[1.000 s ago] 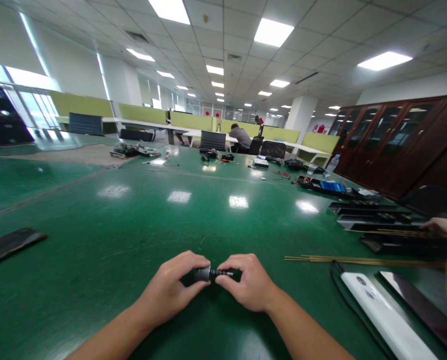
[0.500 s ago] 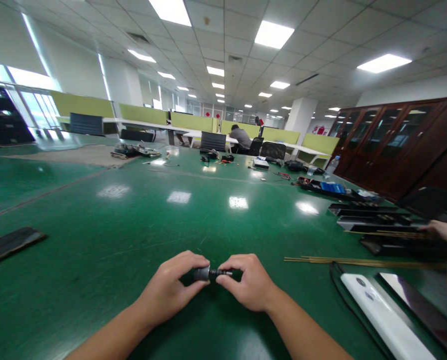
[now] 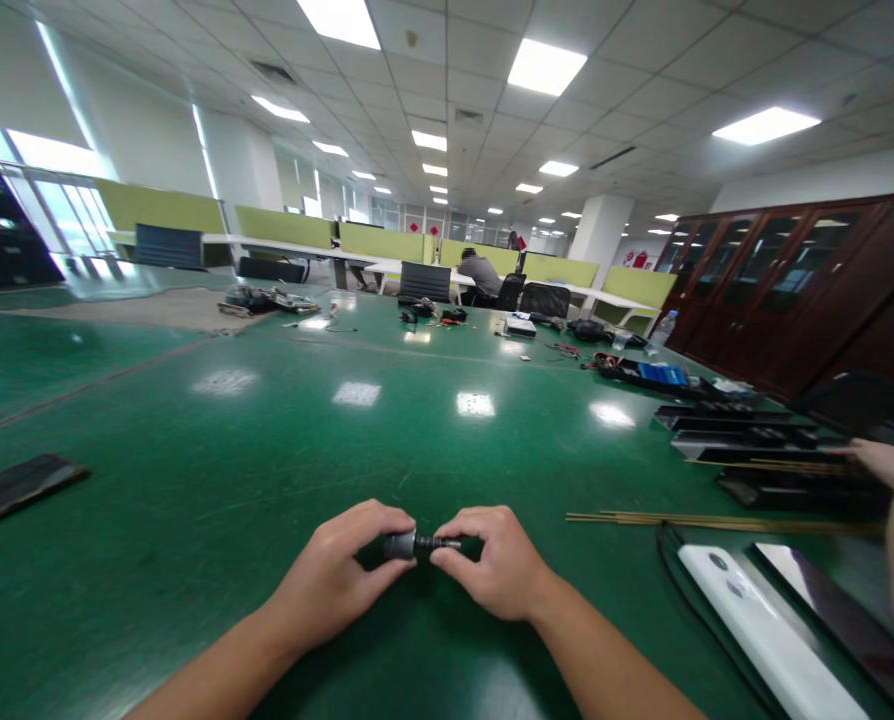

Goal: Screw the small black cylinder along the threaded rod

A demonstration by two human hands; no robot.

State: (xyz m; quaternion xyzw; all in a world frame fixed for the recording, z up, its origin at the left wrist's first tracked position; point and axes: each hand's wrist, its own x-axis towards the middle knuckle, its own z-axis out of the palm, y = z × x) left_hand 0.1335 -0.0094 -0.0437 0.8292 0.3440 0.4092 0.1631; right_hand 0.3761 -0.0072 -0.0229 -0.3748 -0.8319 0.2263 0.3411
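Observation:
Near the front middle of the green table, my left hand pinches the thick dark grey body of a small cylindrical part between thumb and fingers. A thin dark shaft with a lighter tip points right out of that body. The thumb and fingertips of my right hand close around this shaft end. The part lies roughly level between both hands, just above the tabletop. What the shaft's details are is too small to tell.
At right are thin brass-coloured rods, a white phone-like device, a dark glossy slab and several black trays. Another person's hand reaches over the trays. A dark flat bar lies left. Electronics and a bottle stand farther back.
The other person's hand at the right has shifted slightly left. My two hands keep almost the same grip on the part; the whole view has moved very slightly.

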